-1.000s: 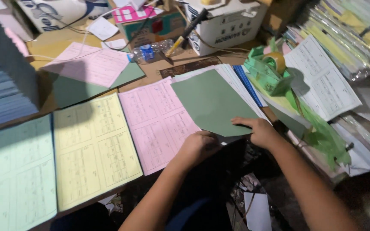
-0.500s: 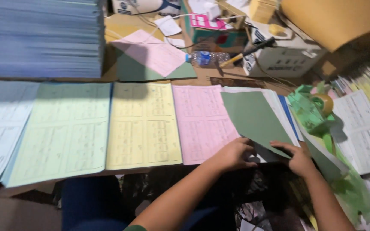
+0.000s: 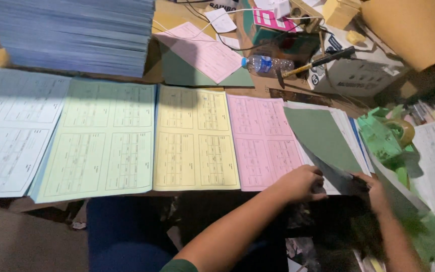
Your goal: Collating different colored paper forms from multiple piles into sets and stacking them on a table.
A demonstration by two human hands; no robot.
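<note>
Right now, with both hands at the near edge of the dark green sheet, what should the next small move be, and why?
Probably lift the dark green sheet clear of the white stack under it. The left hand and right hand both grip its near edge, which is already raised off the stack, while its far end rests there beside the pink forms.

Dim overall; light falls on the yellow form sheet point(image 3: 196, 139), deep shadow below it, right side motion-blurred.
</note>
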